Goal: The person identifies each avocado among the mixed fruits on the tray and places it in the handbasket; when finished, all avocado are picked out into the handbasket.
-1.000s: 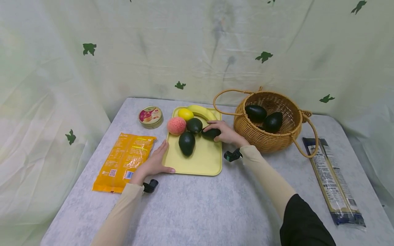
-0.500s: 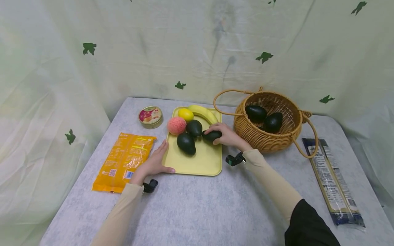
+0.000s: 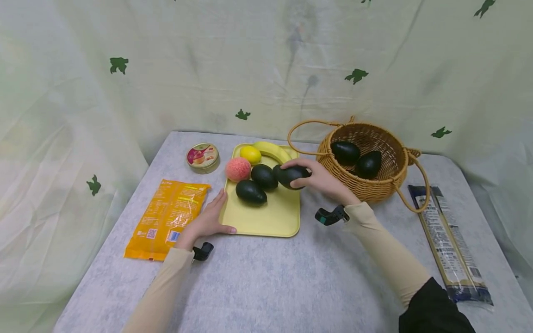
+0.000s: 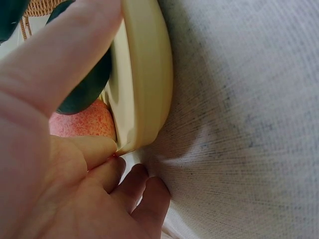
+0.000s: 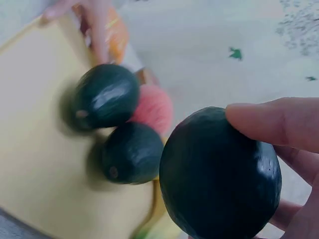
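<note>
My right hand [image 3: 319, 178] grips a dark green avocado [image 3: 290, 175] between thumb and fingers, above the right side of a yellow tray [image 3: 270, 221]. In the right wrist view this avocado [image 5: 219, 174] fills the foreground. Two more avocados, one behind [image 3: 264, 177] and one in front [image 3: 251, 192], lie on the tray with a pink peach-like fruit [image 3: 238, 169], a lemon [image 3: 251, 154] and a banana [image 3: 275, 151]. My left hand [image 3: 207, 221] touches the tray's near left corner, thumb along the front edge, fingers stretched along the left side.
A wicker basket [image 3: 347, 185] with two avocados [image 3: 357, 158] inside stands right of the tray, its handles sticking out sideways. An orange packet [image 3: 168, 219] and a round tin [image 3: 203, 158] lie to the left. A long dark packet [image 3: 449, 245] lies at the far right.
My right hand has raised its avocado and shifted it rightward. The front avocado on the tray has turned from lengthwise to nearly crosswise. My left hand stays at the tray corner.
</note>
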`<state>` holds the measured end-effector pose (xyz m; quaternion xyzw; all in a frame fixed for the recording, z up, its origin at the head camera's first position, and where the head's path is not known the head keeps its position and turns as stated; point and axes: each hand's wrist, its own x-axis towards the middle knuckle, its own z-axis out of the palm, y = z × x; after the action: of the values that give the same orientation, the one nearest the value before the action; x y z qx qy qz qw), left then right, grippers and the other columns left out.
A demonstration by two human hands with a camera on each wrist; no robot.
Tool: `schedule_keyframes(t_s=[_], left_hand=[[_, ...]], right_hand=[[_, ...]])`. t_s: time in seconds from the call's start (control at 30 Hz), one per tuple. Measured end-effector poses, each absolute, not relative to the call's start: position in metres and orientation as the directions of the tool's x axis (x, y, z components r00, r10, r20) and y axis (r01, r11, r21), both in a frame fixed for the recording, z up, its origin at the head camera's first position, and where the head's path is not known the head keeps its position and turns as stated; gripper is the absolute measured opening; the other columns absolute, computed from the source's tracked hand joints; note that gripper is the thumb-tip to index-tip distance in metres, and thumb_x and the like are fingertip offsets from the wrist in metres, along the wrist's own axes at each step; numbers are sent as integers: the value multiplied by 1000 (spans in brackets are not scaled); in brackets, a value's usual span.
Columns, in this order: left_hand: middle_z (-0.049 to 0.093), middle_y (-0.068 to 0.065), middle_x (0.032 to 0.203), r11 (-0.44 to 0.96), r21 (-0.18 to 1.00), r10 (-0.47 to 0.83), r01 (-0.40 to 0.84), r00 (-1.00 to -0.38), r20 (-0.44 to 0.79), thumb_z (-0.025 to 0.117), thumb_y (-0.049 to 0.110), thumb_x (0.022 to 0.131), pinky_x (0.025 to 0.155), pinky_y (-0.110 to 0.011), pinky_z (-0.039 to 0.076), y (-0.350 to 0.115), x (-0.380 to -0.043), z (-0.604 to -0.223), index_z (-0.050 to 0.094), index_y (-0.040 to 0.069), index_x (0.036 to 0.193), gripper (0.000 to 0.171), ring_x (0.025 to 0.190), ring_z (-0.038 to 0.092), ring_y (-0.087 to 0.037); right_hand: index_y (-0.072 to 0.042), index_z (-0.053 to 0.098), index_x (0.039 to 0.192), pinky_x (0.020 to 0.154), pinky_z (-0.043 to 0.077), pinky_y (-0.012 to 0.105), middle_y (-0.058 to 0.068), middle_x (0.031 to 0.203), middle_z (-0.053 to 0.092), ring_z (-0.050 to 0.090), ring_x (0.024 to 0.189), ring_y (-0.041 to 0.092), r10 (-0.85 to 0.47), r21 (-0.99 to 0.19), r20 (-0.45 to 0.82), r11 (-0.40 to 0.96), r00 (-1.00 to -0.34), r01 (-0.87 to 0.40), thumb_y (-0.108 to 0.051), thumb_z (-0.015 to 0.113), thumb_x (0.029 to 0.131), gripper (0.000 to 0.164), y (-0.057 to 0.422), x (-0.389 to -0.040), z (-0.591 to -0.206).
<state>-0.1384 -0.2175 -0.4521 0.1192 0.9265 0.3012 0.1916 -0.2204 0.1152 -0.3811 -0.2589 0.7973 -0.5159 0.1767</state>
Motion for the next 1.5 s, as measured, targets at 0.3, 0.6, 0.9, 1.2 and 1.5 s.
schedule_keyframes(t_s=[0.3, 0.6, 0.9, 1.2, 1.5], left_hand=[[0, -26, 156, 785, 608, 345, 115, -897, -276, 82, 34, 75, 113, -53, 13, -218, -139, -453, 8, -11, 148, 114, 142, 8, -42], [0, -26, 156, 790, 605, 331, 97, -898, -288, 82, 36, 75, 113, -53, 12, -217, -138, -454, 8, -10, 148, 114, 142, 7, -41], [0, -26, 156, 793, 600, 335, 105, -898, -286, 82, 36, 75, 113, -53, 13, -217, -138, -455, 8, -11, 148, 114, 142, 7, -42], [0, -26, 156, 800, 590, 331, 107, -899, -287, 82, 36, 75, 113, -52, 13, -218, -138, -456, 8, -10, 148, 114, 142, 7, -41], [0, -26, 156, 802, 588, 331, 108, -899, -286, 82, 36, 75, 113, -53, 13, -217, -139, -455, 9, -11, 148, 114, 142, 8, -41]], right_hand=[[-19, 57, 133, 97, 39, 42, 2, 145, 41, 40, 127, 20, -643, -941, -7, 262, -766, -212, -23, 61, 95, 38, 138, -215, -353], [-21, 51, 138, 94, 44, 42, 1, 144, 40, 48, 120, 23, -585, -932, 13, 287, -811, -223, -31, 56, 98, 42, 172, -216, -332], [-18, 49, 139, 103, 33, 47, 0, 145, 39, 37, 130, 22, -436, -914, 44, 345, -899, -212, -31, 56, 98, 44, 226, -225, -329], [-22, 45, 143, 102, 26, 56, 4, 151, 27, 31, 128, 27, -302, -897, -45, 432, -952, -95, -37, 55, 97, 48, 270, -229, -333], [-15, 45, 142, 102, 26, 59, 10, 150, 30, 29, 132, 33, -315, -854, -66, 509, -947, -110, -36, 55, 98, 50, 294, -235, -337]])
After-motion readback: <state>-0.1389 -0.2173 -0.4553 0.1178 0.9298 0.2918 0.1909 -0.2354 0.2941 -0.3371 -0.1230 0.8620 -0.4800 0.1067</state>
